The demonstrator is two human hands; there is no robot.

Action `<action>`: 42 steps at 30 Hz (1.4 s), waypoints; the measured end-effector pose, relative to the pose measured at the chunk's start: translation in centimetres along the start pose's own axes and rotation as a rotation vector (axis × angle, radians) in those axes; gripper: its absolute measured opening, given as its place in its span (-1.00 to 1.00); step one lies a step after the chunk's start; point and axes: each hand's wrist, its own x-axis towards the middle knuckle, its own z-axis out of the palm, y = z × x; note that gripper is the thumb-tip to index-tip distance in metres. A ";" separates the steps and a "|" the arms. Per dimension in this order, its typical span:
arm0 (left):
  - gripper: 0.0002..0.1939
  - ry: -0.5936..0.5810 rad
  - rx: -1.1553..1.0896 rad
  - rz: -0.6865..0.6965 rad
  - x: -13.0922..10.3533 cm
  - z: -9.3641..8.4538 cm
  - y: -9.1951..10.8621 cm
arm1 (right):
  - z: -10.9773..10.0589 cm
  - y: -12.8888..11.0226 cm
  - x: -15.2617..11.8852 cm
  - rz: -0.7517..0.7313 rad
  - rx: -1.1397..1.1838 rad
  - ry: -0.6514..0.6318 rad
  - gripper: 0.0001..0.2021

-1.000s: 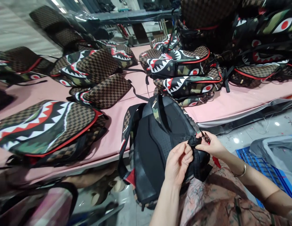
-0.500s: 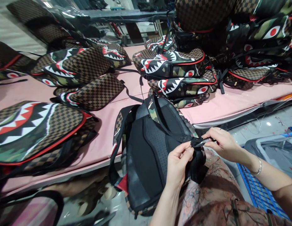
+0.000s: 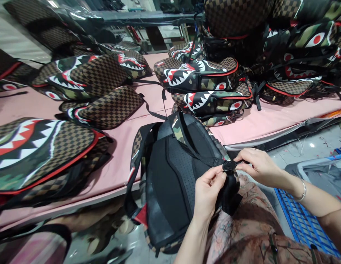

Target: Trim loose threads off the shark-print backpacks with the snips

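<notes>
A black-backed backpack (image 3: 170, 183) leans against the table edge, its padded back facing up. Its shoulder strap (image 3: 206, 158) stretches across to my hands. My left hand (image 3: 210, 189) is closed, pinching the strap near its end. Close by on the right, my right hand (image 3: 255, 165) is closed on a small dark tool (image 3: 244, 162) that looks like thread snips, mostly hidden by the fingers. Its tip is at the strap end, by the left fingertips; I cannot tell whether it touches.
Checkered and camouflage backpacks with shark-mouth prints (image 3: 29, 154) lie on the pink table (image 3: 123, 146), with more stacked at the right (image 3: 302, 47). A blue basket (image 3: 302, 223) stands on the floor at my right. Another person's leg (image 3: 82, 216) shows beneath the table.
My right hand has moved slightly left, closer to my left fingers. The shiny metal blade seen earlier between the hands is now mostly out of sight. The backpack has barely moved.
</notes>
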 end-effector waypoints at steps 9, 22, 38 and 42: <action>-0.77 -0.025 -0.007 -0.015 0.0 -0.1 -0.2 | 0.4 0.4 0.0 -0.059 -0.077 0.058 -0.81; -0.82 -0.091 -0.292 -0.220 0.5 -0.1 0.5 | 0.5 1.0 0.3 -0.039 0.073 0.121 -0.85; -0.67 -0.067 -0.687 -0.469 0.9 -0.3 1.5 | 2.1 2.2 -1.2 -0.306 -0.358 0.444 -0.83; -0.70 -0.076 -0.672 -0.469 0.9 -0.3 1.2 | 1.9 2.0 -1.4 -0.312 -0.365 0.444 -0.84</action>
